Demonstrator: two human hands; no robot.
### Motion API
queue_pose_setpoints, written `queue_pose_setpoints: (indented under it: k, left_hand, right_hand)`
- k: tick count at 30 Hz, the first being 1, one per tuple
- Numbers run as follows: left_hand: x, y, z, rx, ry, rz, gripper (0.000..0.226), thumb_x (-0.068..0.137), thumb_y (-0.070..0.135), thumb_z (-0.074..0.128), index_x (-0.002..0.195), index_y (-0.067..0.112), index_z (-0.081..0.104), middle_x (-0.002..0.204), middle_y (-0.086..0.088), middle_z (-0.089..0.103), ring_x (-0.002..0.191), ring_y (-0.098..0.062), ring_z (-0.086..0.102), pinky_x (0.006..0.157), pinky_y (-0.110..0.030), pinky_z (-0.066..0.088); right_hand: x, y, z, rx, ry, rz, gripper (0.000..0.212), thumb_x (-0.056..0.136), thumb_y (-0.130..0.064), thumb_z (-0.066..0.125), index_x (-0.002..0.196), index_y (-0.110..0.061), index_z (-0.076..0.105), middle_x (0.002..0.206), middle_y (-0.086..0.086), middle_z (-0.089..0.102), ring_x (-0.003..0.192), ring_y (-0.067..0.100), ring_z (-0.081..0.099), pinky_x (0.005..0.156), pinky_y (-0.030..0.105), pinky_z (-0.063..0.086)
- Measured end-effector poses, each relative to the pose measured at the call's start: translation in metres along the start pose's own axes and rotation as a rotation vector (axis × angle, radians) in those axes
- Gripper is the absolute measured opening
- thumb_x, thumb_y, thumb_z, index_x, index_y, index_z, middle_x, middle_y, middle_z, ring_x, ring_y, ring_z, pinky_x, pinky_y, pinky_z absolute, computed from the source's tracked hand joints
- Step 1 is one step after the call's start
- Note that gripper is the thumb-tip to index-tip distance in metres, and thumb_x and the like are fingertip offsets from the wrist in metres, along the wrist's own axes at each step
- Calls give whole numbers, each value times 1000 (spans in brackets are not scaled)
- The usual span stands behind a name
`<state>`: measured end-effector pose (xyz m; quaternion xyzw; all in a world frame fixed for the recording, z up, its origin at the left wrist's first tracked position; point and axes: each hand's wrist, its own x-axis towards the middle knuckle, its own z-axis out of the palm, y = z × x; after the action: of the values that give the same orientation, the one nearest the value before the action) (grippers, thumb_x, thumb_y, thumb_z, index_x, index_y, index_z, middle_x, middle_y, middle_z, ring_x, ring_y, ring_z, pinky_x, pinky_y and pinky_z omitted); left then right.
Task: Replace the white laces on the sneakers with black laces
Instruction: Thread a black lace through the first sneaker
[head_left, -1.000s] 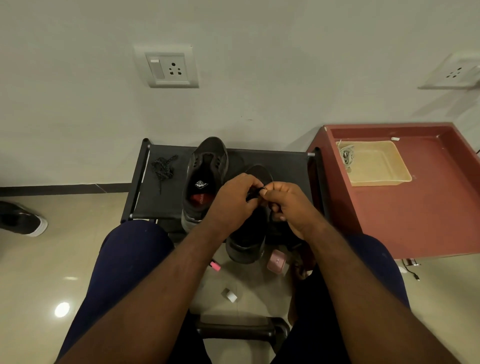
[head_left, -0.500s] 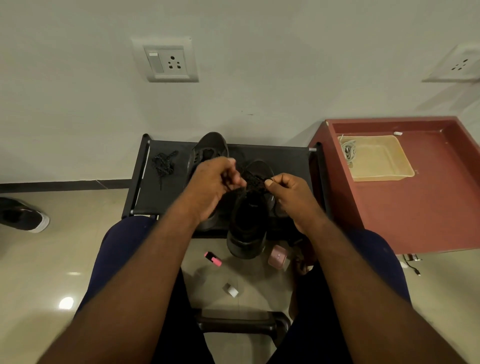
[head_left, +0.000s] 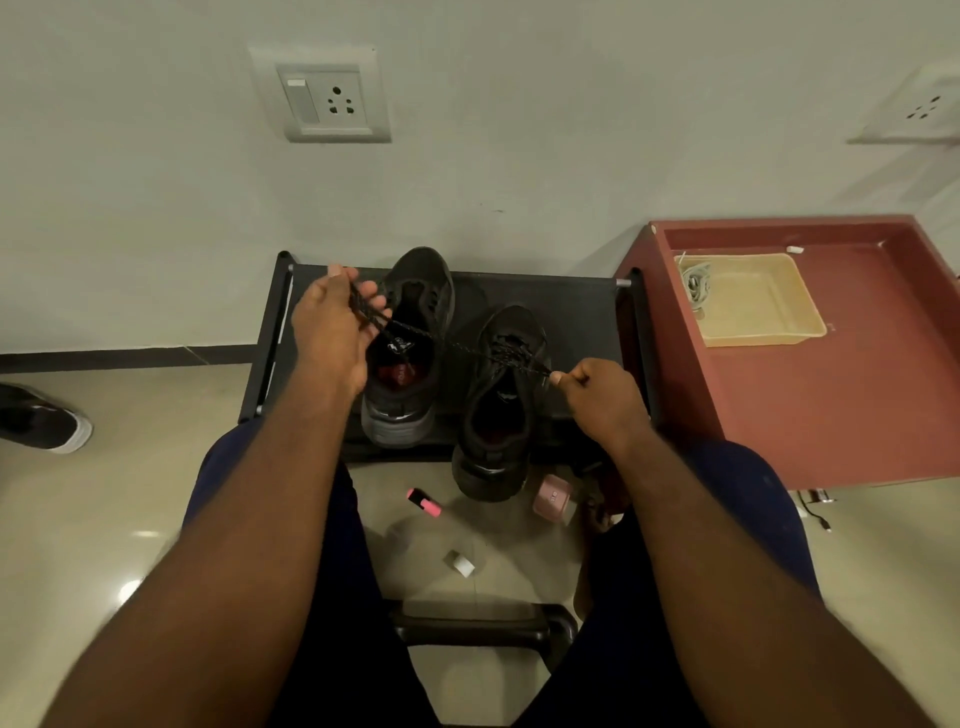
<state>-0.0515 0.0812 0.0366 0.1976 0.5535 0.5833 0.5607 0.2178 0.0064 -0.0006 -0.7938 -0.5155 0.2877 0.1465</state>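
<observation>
Head view: we record thin black cord lace (head_left: 457, 347) stretched sideways, gripped by left hand (head_left: 332, 338), pinched by right hand (head_left: 602, 400).

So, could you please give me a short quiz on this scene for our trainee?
1. True or false: the lace is stretched between the left hand and the right hand.
2. Which shoe is it threaded through? A: the right sneaker. B: the other one.
3. Fill in: the white laces lie in the ___ on the red table.
Key: 1 true; 2 A; 3 tray.
</observation>
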Motion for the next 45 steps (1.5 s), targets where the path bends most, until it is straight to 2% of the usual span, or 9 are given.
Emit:
queue_pose_setpoints:
  k: [2,5,8,13,15,22,29,38,45]
  left_hand:
    - [-1,-7,-1,506,1,209,22,102,33,52,91,15,59,83,-1,63,73,-13,59,69,-32,50]
    - [-16,-15,7,1209,-56,437,46,93,35,64,127,6,53,133,-17,49,122,-29,48,100,-43,44]
    - [-47,-18,31,1366,-61,571,79,93,33,65,153,5,23,161,-19,16,146,-34,21,115,-45,28]
    - [-66,-47,47,1364,-557,484,42,95,23,61,135,12,56,129,-9,62,114,-24,60,102,-42,48]
    - [-63,-59,45,1521,-583,423,31,95,24,62,123,10,63,117,-10,64,107,-27,61,95,-41,50]
    - [-62,-68,43,1216,-454,331,18,95,22,64,79,13,62,70,7,57,63,-4,52,53,-10,34]
    - [-67,-72,42,1086,-371,391,19,96,21,61,84,7,63,75,-1,62,66,-9,54,58,-8,40]
    - [-72,-88,43,1016,-323,251,21,93,19,64,81,2,63,78,-7,68,74,-18,63,63,-24,45]
    - [-71,-97,38,809,-100,48,13,87,5,68,75,2,64,72,3,65,71,-5,61,58,-14,41]
  right_hand:
    - [-1,0,1,-47,-77,-14,29,95,-40,64,79,-16,61,76,-1,64,76,20,63,72,40,54]
    - [-3,-6,5,152,-162,-70,25,96,-26,65,120,-19,62,106,-6,66,99,13,62,87,30,51]
    - [-4,-15,9,375,-174,-150,51,98,-19,63,146,-21,47,127,-8,56,115,12,58,100,29,47]
    - [-10,-25,19,268,-202,-251,29,97,-24,64,125,-14,65,121,3,67,110,14,63,96,30,52]
    - [-11,-25,22,170,-136,-271,21,96,-26,65,113,-13,67,109,4,68,99,18,64,89,39,55]
    - [-14,-24,11,191,-22,-254,11,95,-17,59,90,-11,67,77,1,67,70,20,64,64,37,53]
    - [-17,-28,20,301,-81,-171,14,102,-19,50,96,-14,61,84,-9,58,72,3,52,58,15,36]
    - [-20,-19,23,277,-14,-46,17,96,-6,49,88,-16,59,86,-3,61,80,15,59,63,25,46]
    - [-22,-14,29,380,-12,126,18,95,-10,52,83,-20,60,91,6,68,86,27,68,79,51,60]
